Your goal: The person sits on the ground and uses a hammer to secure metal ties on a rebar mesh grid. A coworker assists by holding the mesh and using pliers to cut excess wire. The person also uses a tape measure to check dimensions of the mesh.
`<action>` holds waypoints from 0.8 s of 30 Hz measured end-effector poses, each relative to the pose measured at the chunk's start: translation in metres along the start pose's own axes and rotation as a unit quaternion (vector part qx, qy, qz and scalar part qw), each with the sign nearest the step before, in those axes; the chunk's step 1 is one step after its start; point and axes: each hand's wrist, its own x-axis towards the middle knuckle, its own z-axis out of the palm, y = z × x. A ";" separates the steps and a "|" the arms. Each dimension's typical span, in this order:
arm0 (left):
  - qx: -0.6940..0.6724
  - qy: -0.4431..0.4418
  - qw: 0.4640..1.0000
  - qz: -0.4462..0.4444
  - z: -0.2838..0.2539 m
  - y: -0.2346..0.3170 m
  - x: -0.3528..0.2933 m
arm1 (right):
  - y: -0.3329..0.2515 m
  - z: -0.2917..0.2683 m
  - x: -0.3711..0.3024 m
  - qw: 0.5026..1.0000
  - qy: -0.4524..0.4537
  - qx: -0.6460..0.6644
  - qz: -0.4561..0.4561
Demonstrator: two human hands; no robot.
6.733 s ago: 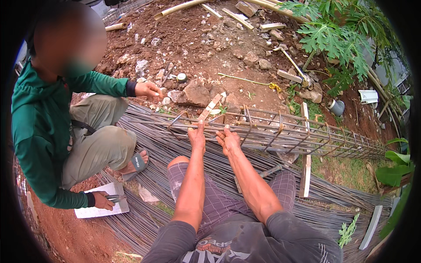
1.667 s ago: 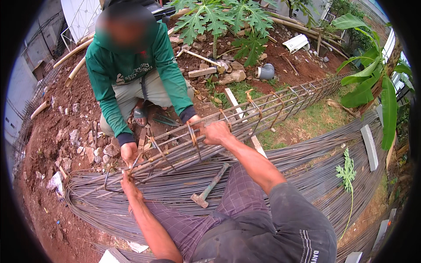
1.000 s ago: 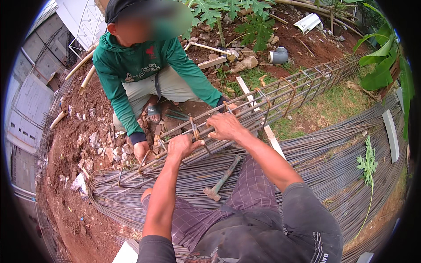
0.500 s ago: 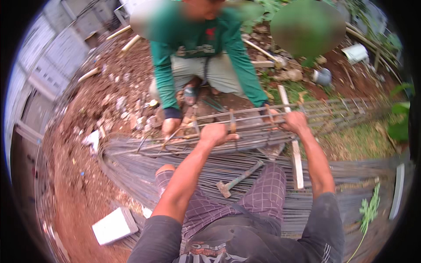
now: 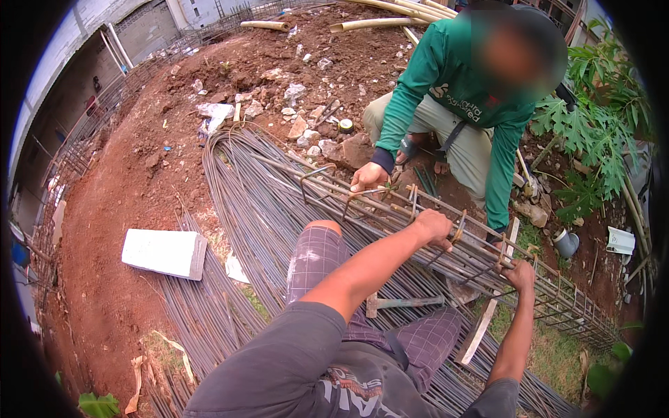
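Note:
Before me lies a long rebar cage, slanting from upper left to lower right, with bent square stirrups around its bars. My left hand is closed on its upper bars beside a stirrup. Farther right, the fingers of my right hand wrap round the cage's near side. A co-worker in a green sleeve kneels opposite, one hand at the cage's left part and the other partly hidden behind the bars. A hammer lies between my legs, below the cage. A wooden batten passes beneath the cage near my right hand.
Bundled steel rods spread under and around me. At left a white block lies on reddish soil. Rubble and a tape measure are near the co-worker. Bamboo poles lie at the back; leafy plants stand at right.
My view has swung left, so the cage now slants more steeply across it. Both my hands stay on the cage. The co-worker leans over it, a hand still at its left part.

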 end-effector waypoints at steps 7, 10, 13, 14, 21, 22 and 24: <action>-0.211 0.350 0.912 0.042 -0.056 -0.075 -0.081 | 0.018 -0.002 -0.003 0.997 -0.016 0.064 -0.032; -0.065 0.651 0.661 -0.367 -0.056 -0.208 -0.163 | 0.007 -0.001 -0.002 0.998 -0.030 0.046 -0.022; -0.264 0.610 0.432 -0.610 -0.033 -0.329 -0.223 | 0.021 0.012 0.007 0.998 -0.037 0.036 -0.030; -0.440 0.644 0.360 -0.511 -0.021 -0.366 -0.242 | 0.011 0.012 0.009 0.996 -0.039 0.049 -0.057; -0.658 0.683 0.157 -0.275 0.004 -0.392 -0.201 | 0.023 0.000 0.019 0.993 -0.112 0.036 -0.004; -0.667 0.668 0.144 -0.297 -0.011 -0.363 -0.182 | 0.017 -0.015 0.009 0.992 -0.120 0.034 -0.001; -0.655 0.678 0.151 -0.298 -0.016 -0.357 -0.178 | 0.024 -0.013 0.009 0.994 -0.098 0.022 -0.031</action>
